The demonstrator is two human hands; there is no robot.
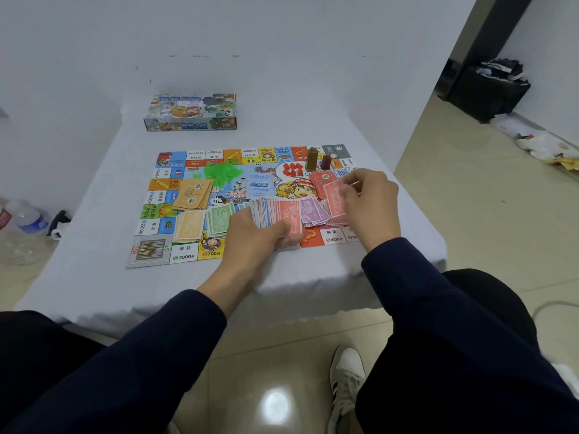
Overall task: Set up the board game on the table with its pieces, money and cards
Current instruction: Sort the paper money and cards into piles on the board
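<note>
Head view: game board [185, 255] lies flat on the white counter [94, 277].
Left hand [250, 228]: over the board's near edge, fingers grasping a fanned stack of banknotes [279, 211].
Right hand [368, 198]: over the board's right side, fingers pinching a red banknote [333, 198].
Sorted money: green notes [221, 219] and orange notes [188, 227] on the board's left half.
Game box [191, 112]: beyond the board's far edge.

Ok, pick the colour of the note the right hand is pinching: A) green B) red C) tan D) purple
B: the right hand pinches a red note it has lifted off the fanned stack held by the left hand.
</note>
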